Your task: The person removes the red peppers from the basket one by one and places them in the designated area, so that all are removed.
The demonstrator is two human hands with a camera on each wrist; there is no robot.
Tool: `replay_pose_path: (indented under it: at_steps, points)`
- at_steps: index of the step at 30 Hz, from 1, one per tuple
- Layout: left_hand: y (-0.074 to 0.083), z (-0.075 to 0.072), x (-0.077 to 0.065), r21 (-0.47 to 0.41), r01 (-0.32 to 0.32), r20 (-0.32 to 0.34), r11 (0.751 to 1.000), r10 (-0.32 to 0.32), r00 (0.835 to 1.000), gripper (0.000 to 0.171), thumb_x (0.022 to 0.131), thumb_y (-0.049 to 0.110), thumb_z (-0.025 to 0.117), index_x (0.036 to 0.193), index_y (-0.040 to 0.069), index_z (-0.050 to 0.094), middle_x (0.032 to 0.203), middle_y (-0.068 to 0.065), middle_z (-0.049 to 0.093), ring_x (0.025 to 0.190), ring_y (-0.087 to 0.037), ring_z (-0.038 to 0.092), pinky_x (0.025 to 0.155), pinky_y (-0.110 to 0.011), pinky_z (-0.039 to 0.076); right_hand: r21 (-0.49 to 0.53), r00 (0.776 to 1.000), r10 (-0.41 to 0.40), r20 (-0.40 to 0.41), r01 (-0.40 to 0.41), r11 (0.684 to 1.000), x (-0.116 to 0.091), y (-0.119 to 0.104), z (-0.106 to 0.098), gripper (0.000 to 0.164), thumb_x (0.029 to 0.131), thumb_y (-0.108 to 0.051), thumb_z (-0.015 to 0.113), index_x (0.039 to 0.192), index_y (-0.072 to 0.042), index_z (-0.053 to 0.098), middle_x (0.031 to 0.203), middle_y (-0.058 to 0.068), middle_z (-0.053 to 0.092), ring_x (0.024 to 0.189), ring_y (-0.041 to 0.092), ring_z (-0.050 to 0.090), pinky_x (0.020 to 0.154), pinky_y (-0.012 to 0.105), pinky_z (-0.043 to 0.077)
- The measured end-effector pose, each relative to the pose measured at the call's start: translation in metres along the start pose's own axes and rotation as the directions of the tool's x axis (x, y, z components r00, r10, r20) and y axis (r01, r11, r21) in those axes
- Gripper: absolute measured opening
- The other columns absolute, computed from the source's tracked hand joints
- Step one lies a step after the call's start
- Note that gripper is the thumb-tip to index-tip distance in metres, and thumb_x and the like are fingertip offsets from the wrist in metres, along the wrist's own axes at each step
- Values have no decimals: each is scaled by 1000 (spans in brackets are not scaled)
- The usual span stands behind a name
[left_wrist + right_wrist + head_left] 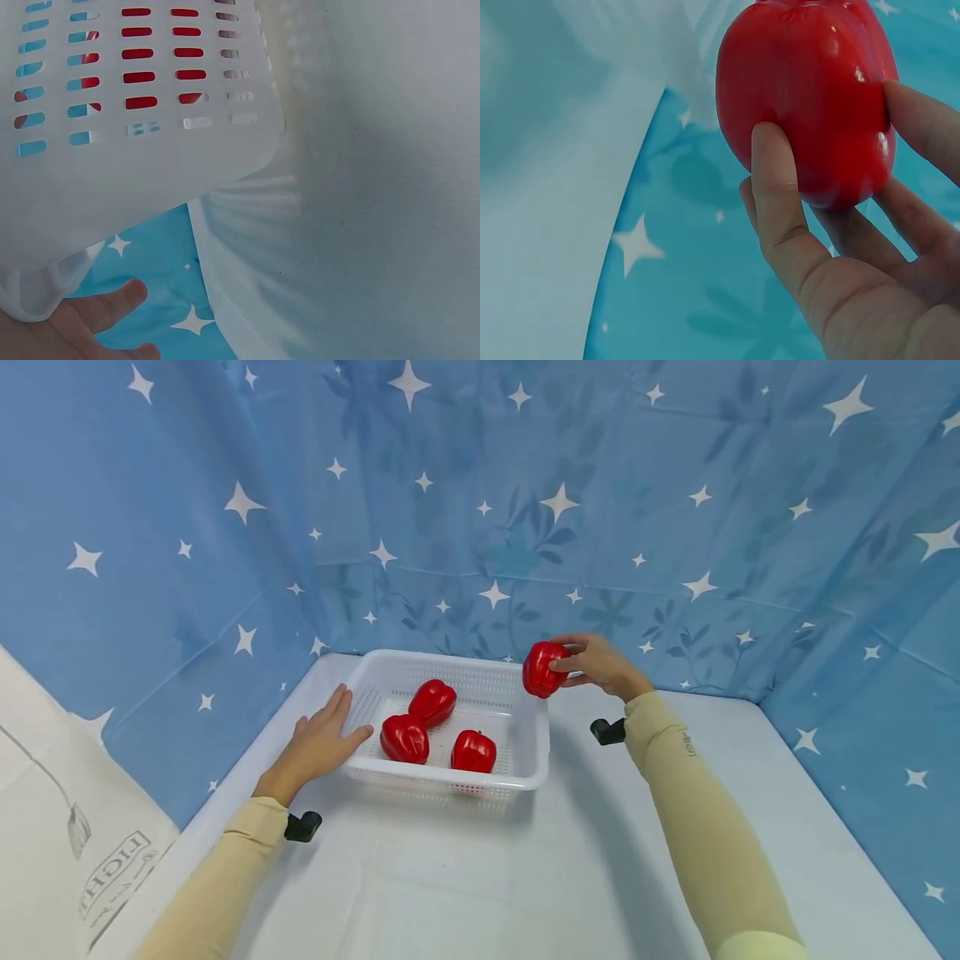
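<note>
My right hand [600,665] grips a glossy red bell pepper [543,669] between thumb and fingers, raised by the right rim of a white plastic basket [536,760]. In the right wrist view the thumb presses one side of this pepper [810,97] and the fingers spread round the other. Inside the basket lie a rear red pepper [432,702], a left one [404,739] and a front one [473,752]. At the basket's left end rests my left hand [318,739], fingers straight, against the rim. Red shows through the slots of the basket wall [157,112].
The basket stands on a white-covered table [450,877]. Blue star-printed cloth [480,527] hangs close behind it and along both sides. A pale printed cloth [60,827] is at the far left. Dark wrist mounts [303,827] stick out beside both sleeves.
</note>
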State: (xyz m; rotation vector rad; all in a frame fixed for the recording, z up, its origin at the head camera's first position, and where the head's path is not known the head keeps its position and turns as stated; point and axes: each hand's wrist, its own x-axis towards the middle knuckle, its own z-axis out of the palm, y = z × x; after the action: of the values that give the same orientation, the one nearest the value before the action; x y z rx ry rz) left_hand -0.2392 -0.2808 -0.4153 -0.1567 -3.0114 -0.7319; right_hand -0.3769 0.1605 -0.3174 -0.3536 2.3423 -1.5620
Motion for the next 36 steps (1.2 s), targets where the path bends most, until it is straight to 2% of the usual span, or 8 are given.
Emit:
replay_pose_path:
  at_steps: [8, 13, 19, 26, 36]
  points:
    - [-1, -3, 0, 4, 7, -2, 1000, -7, 1000, 92, 108, 50, 54, 168, -7, 13, 176, -28, 6, 157, -54, 16, 120, -80, 3, -25, 998, 46, -30, -47, 999, -11, 12, -29, 80, 96, -2, 77, 163, 4, 33, 159, 30, 39, 139, 49, 45, 89, 39, 63]
    - [-3, -4, 1, 4, 10, -5, 1000, -10, 1000, 92, 108, 50, 54, 168, -7, 13, 176, -28, 6, 158, -54, 16, 119, -80, 3, -24, 996, 73, -40, -74, 997, -12, 32, -34, 80, 96, -4, 78, 163, 4, 35, 157, 30, 41, 139, 50, 46, 95, 45, 62]
    - [-6, -1, 1, -15, 6, 4, 1000, -6, 1000, 93, 108, 51, 53, 168, -6, 11, 176, -27, 3, 159, -53, 12, 119, -80, 2, -55, 990, 130, -51, -133, 990, -11, 61, -28, 79, 96, -5, 78, 162, 4, 37, 156, 31, 42, 138, 50, 47, 99, 50, 60]
    - [-5, 2, 2, -29, 1, -2, 1000, -1, 1000, 92, 108, 50, 54, 168, -7, 12, 176, -27, 4, 158, -54, 13, 119, -81, 2, -25, 986, 164, -25, -165, 986, -8, 83, -22, 75, 98, -3, 74, 162, 7, 34, 157, 33, 39, 138, 51, 47, 109, 61, 49]
    - [-2, 3, 3, -27, -1, -4, 1000, 1, 1000, 91, 108, 49, 54, 168, -6, 13, 176, -27, 6, 158, -54, 14, 119, -81, 4, -123, 984, 171, -38, -175, 977, -6, 99, -15, 72, 99, -4, 72, 161, 7, 36, 159, 33, 39, 139, 51, 47, 106, 56, 54]
